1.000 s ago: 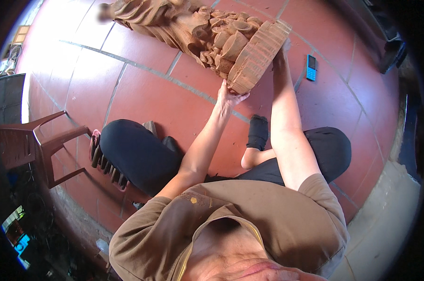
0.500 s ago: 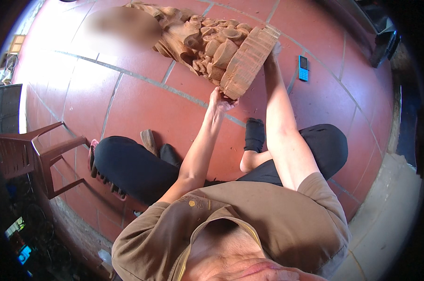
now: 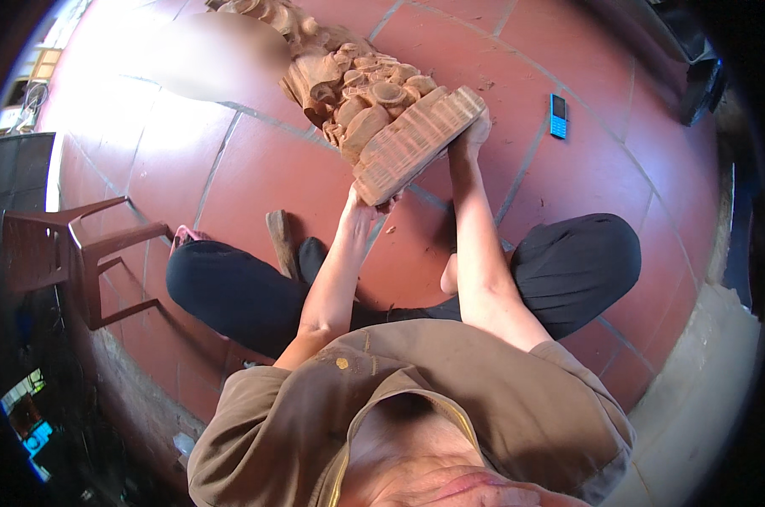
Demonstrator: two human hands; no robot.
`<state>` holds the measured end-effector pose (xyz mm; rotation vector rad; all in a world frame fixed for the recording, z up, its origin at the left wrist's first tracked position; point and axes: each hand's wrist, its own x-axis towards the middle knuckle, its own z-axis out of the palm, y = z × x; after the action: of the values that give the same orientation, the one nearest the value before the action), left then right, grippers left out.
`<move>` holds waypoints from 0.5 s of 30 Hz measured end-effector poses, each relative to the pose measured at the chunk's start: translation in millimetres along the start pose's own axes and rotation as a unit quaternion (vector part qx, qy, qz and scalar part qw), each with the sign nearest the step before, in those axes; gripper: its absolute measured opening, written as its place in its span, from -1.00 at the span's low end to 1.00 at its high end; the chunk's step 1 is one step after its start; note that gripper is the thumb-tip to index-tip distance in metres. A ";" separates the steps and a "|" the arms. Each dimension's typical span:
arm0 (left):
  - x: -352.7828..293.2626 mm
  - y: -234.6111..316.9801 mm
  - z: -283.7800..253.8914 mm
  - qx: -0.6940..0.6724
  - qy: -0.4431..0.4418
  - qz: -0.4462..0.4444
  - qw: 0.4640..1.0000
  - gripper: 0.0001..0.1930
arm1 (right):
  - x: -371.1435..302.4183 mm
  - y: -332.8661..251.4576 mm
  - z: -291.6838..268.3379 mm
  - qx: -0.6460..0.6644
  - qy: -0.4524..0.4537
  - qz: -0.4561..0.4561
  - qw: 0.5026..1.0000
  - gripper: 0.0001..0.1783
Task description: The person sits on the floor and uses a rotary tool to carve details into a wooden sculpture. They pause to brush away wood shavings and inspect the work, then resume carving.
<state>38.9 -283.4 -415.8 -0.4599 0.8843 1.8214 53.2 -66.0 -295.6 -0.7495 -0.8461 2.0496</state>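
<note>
A large reddish-brown carved wooden sculpture [image 3: 374,89] lies tilted on the tiled floor, its flat, ridged base turned toward me and raised. My left hand [image 3: 370,203] grips the near left corner of the base from below, its fingers partly hidden underneath. At the other end of the base, my right hand [image 3: 473,135] is closed round the right corner, fingertips hidden behind the wood. The sculpture's far end runs up to the upper left, where part of it is blurred.
A blue and black keypad phone [image 3: 558,116] lies on the red tiles to the right. On the left stands a brown plastic chair [image 3: 87,253]. A wooden piece like a mallet or handle [image 3: 282,243] rests near my left leg. Small wood chips are scattered about.
Both hands have drawn the sculpture's base nearer and to the left. The base has tilted up, so its edge and underside face me more.
</note>
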 end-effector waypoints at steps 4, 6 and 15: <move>-32.1 -0.6 5.4 -0.010 0.021 0.006 1.000 -0.34 | -16.9 11.9 -3.9 -0.016 0.003 0.016 1.000 -0.48; -49.3 -1.3 24.8 -0.025 0.019 0.013 0.999 -0.33 | -19.9 14.0 -9.3 -0.073 -0.020 -0.005 0.997 -0.54; -48.1 0.6 4.8 -0.013 0.045 0.034 0.998 -0.31 | -16.9 31.0 -10.2 -0.050 -0.029 -0.035 0.998 -0.49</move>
<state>58.6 -310.1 -380.6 -0.5379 0.9489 1.8886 56.1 -91.5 -321.9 -0.7076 -0.9997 1.9867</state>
